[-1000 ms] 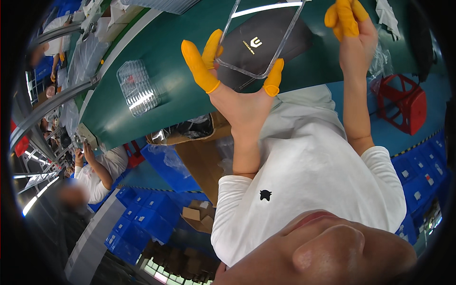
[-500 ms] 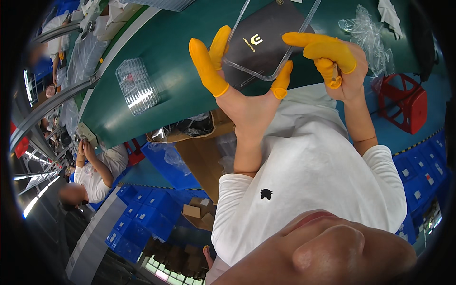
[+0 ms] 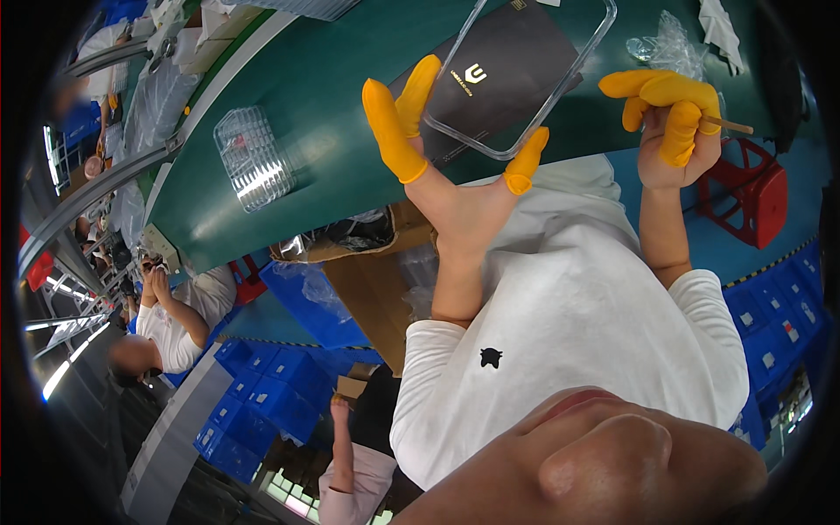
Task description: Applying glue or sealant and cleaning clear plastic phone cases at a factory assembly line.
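Yellow finger cots cover fingers on both my hands. My left hand (image 3: 455,188) grips the near end of a clear plastic tray (image 3: 493,152), thumb on one side and fingers on the other. The tray is held over the green table (image 3: 341,114). Under it lies a flat black package (image 3: 516,57) with a gold mark, seen through the clear plastic. To the right, apart from the tray, my right hand (image 3: 678,131) is closed around a thin wooden stick (image 3: 737,127), whose end pokes out to the right.
Nested clear trays (image 3: 254,162) stand at the table's left. Crumpled plastic film (image 3: 674,48) and a white cloth (image 3: 719,35) lie at the right. A red stool (image 3: 752,197), an open cardboard box (image 3: 372,302) and blue bins (image 3: 276,389) surround me. Two co-workers (image 3: 179,319) are visible at lower left.
My right hand has drawn away from the tray to the right and turned, showing the stick. My left hand and the tray have shifted slightly right. Another person has come into view below.
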Available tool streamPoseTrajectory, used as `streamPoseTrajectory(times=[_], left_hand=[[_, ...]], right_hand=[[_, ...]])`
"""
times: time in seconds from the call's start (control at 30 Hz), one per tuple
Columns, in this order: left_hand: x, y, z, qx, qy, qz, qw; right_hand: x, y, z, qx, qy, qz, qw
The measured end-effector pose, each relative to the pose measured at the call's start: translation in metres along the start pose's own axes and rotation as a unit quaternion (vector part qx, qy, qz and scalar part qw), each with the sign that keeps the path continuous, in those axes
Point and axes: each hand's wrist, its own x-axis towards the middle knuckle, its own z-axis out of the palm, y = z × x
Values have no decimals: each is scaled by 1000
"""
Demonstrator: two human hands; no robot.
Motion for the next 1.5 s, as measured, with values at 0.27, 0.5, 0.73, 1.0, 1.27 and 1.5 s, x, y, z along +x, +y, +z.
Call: streamPoseTrajectory(times=[0.27, 0.5, 0.73, 1.0, 1.27, 1.5], left_hand=[[0, 2, 2, -52, -14, -1, 999], [2, 5, -1, 22, 17, -61, 998], [16, -26, -62, 161, 178, -8, 971], [24, -63, -171, 421, 295, -35, 857], [3, -97, -206, 457, 322, -81, 825], [8, -111, -205, 402, 291, -120, 860]], right_hand=[[4, -4, -3, -2, 23, 21, 1000], [62, -30, -32, -93, 85, 62, 990], [71, -18, -89, -232, 161, 95, 955], [55, -5, -88, -239, 169, 169, 941], [61, -11, -55, -261, 141, 180, 938], [58, -14, -41, -245, 97, 186, 946]])
